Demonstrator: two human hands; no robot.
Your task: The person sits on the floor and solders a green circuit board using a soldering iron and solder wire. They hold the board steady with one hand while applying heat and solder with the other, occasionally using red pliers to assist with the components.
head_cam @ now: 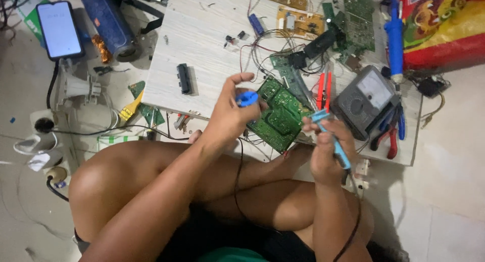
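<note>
my right hand (327,152) grips a blue soldering iron (333,141) — long axis running from five o'clock to eleven, tip toward the green circuit board (279,115) on the low table (202,35). my left hand (230,115) pinches a blue solder spool (247,98) at the board's ten o'clock corner.

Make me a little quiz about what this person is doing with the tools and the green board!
1. True or false: the right hand holds a blue soldering iron.
2. What does the left hand pinch? A) a small blue spool B) a phone C) red pliers
3. Fill in: the green circuit board lies on the low wooden ____, between the two hands.

Key: 1 true. 2 A, the blue spool. 3 table.
</note>
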